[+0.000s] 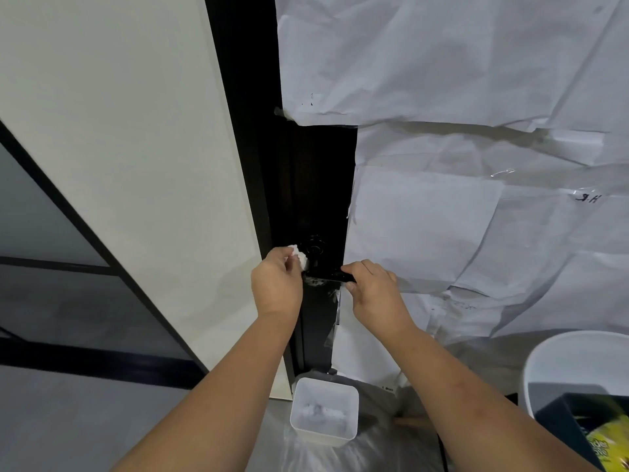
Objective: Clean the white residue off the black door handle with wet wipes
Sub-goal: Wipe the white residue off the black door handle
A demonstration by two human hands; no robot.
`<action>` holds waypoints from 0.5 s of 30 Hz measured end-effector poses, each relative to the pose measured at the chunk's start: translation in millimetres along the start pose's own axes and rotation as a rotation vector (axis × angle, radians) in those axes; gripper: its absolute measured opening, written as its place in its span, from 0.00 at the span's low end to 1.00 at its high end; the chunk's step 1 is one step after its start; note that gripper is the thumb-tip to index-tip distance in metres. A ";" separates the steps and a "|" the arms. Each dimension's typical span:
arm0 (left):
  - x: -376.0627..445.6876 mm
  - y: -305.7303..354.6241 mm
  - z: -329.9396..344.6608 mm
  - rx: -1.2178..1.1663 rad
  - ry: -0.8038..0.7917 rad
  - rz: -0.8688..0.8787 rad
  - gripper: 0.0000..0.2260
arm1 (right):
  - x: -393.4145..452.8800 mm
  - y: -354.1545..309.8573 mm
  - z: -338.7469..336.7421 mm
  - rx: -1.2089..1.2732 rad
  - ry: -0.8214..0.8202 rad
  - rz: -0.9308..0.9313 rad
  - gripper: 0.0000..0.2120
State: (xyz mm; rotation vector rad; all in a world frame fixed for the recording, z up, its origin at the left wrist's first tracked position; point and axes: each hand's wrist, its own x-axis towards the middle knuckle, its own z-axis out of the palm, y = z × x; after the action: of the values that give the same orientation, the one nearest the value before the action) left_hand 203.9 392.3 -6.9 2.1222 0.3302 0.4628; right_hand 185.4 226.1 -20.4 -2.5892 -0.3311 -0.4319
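The black door handle (pixel 328 276) juts out level from the dark strip of the door, below a round black lock fitting (pixel 315 248). My left hand (pixel 277 284) grips a crumpled white wet wipe (pixel 299 256) and holds it against the handle's inner end, near the fitting. My right hand (pixel 372 291) pinches the handle's outer end between thumb and fingers. White smears (pixel 316 283) show on the door just under the handle.
White paper sheets (pixel 442 206) taped over the door cover everything right of the dark strip. A cream wall panel (pixel 143 165) stands to the left. On the floor sit a small white bin (pixel 325 412) holding used wipes and a larger white bucket (pixel 551 356) at right.
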 end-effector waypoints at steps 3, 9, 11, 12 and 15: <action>2.9 9.6 4.5 -0.105 0.017 -0.015 0.11 | 0.4 0.0 0.2 -0.001 0.004 0.006 0.13; 0.5 13.7 15.5 -0.170 -0.062 -0.101 0.15 | 0.3 0.3 0.5 -0.005 0.004 -0.001 0.13; 4.8 13.9 14.9 -0.051 -0.092 -0.066 0.16 | 0.4 0.0 0.8 -0.005 0.009 -0.002 0.13; 8.9 14.5 13.7 0.035 -0.101 -0.018 0.16 | 0.4 -0.2 1.2 -0.003 0.014 0.003 0.13; 19.5 16.2 10.5 0.292 -0.150 0.132 0.13 | -0.2 -1.3 1.1 0.000 0.020 0.013 0.13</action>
State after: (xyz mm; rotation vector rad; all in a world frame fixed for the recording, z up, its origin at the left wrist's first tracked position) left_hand 226.9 383.6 5.1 2.4583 0.1796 0.3438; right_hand 185.0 227.8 -20.9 -2.5841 -0.3076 -0.4537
